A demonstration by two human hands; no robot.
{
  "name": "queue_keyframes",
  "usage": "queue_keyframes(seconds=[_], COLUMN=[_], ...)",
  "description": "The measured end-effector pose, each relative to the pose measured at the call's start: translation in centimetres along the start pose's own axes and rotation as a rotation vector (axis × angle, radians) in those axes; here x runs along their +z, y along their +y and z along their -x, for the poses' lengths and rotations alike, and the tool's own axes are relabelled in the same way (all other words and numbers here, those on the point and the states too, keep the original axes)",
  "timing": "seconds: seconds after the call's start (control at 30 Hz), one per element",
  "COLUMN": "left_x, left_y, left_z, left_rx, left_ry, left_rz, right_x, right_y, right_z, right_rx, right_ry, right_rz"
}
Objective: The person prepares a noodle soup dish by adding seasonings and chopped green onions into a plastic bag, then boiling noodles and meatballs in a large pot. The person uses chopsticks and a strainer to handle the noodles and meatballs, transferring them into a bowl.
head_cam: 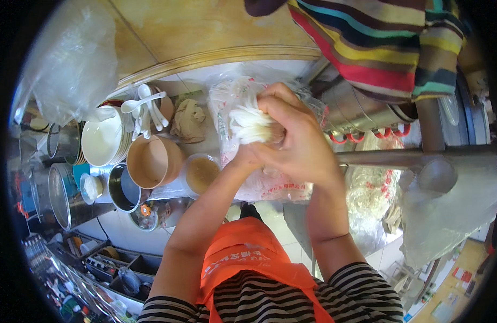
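A bundle of white noodles (250,123) is held above a large printed clear plastic bag (268,183) on the counter. My right hand (299,129) curls around the bundle from the right. My left hand (258,155) is just below the noodles, its fingers mostly hidden by my right hand, so its grip does not show. Left of the bag stand a plastic tub of brown contents (202,173) and a round tan container (151,161). A crumpled cloth (189,120) lies behind them.
White bowls (103,139), white spoons (143,105) and a dark metal pot (125,187) stand at the left. A steel cylinder with red hooks (363,109) and a metal rail (385,156) are at the right. Striped fabric (377,44) hangs at the upper right.
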State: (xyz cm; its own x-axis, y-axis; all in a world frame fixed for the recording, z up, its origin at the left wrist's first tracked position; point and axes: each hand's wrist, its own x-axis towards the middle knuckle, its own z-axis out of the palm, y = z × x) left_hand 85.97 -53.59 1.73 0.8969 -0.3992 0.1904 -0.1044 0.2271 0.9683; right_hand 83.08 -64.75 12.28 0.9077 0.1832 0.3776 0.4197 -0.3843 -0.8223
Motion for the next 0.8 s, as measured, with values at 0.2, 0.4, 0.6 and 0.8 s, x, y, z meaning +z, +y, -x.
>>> queue_keyframes(seconds=[0.2, 0.4, 0.6, 0.8], left_x=[1.2, 2.8, 1.4, -5.0], left_y=[4.6, 12.9, 21.7, 29.3], left_z=[1.0, -1.1, -4.2, -10.5], left_rx=[0.033, 0.019, 0.787, 0.960], left_ry=[0.236, 0.288, 0.280, 0.258], left_rz=[0.135, 0.397, -0.590, -1.158], right_x=[-2.7, 5.1, 3.8, 4.2], right_y=[12.3, 24.4, 28.4, 29.9], right_z=[5.3, 11.3, 10.6, 10.1], right_rx=[0.419, 0.704, 0.525, 0.352], right_ry=[0.416, 0.494, 0.320, 0.399], right_rz=[0.078, 0.418, 0.335, 0.581])
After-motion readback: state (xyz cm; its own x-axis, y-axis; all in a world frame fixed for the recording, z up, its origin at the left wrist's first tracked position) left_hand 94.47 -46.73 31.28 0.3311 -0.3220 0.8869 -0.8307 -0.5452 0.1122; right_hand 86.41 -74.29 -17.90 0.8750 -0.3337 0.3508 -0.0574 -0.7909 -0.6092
